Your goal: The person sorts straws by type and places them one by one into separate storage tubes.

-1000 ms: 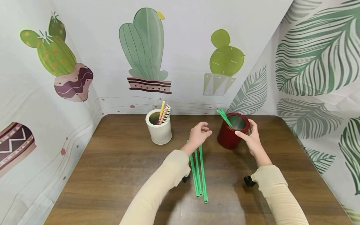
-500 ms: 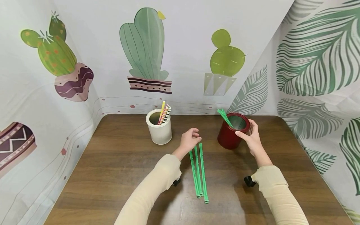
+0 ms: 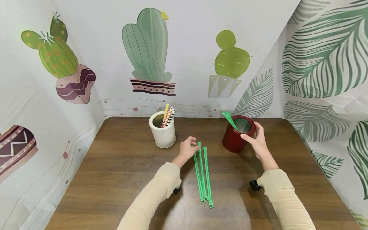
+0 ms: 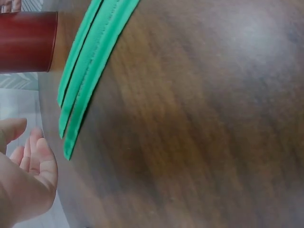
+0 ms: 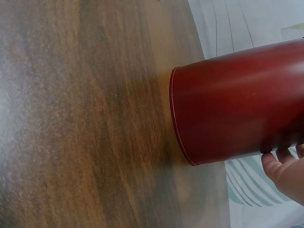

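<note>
Three green paper-wrapped straws point(image 3: 207, 177) lie side by side on the table, pointing away from the person. At their far ends hovers my left hand point(image 3: 186, 148), its fingers loosely bent and nothing between them; the left wrist view shows the thumb and fingers point(image 4: 38, 156) apart, beside the straw tips point(image 4: 76, 128). My right hand point(image 3: 258, 142) grips the dark red can point(image 3: 233, 140) at its right side near the rim, thumb at the front. More green straws point(image 3: 229, 119) lean out of that can. In the right wrist view, fingertips point(image 5: 270, 164) touch the can's wall point(image 5: 228, 104).
A white can point(image 3: 164, 137) stands at the back left, with yellow, pink-patterned and black-striped straws point(image 3: 168, 118) in it. The brown wooden table point(image 3: 115, 179) ends at a wall cloth point(image 3: 189, 64) printed with cacti and leaves.
My left hand has drawn left and toward the person, from near the red can to the far ends of the straws. The right hand and red can stay put.
</note>
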Demonstrator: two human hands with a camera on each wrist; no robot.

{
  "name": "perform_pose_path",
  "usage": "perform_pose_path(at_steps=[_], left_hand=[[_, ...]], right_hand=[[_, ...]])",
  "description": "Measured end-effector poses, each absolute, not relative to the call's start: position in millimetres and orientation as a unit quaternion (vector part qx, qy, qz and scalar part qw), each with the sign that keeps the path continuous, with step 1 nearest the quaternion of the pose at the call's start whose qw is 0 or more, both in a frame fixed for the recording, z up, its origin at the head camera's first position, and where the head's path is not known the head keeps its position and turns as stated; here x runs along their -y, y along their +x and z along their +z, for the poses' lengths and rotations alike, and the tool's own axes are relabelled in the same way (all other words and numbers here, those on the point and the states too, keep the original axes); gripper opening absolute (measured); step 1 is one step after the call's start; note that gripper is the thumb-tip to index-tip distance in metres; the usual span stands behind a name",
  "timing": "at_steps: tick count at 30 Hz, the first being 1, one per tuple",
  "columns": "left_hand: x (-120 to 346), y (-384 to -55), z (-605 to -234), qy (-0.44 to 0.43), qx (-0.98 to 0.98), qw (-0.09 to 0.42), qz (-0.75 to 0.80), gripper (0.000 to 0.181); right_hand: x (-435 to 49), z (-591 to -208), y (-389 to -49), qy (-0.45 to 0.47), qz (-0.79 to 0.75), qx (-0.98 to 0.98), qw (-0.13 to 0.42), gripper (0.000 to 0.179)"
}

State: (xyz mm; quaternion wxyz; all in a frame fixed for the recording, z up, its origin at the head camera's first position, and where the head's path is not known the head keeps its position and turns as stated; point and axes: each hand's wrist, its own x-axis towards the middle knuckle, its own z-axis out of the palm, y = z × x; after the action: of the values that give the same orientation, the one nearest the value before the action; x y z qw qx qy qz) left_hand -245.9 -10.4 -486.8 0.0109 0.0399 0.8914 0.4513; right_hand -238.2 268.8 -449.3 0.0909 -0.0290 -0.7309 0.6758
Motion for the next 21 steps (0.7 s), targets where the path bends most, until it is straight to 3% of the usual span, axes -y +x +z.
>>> perform_pose_path(at_steps=[21], left_hand=[[11,-234,-499,-0.015,-0.914,0.009,0.405,0.028]], right_hand=[[-269,-450,-239,-0.037,0.666,0.740,0.083,0.076]])
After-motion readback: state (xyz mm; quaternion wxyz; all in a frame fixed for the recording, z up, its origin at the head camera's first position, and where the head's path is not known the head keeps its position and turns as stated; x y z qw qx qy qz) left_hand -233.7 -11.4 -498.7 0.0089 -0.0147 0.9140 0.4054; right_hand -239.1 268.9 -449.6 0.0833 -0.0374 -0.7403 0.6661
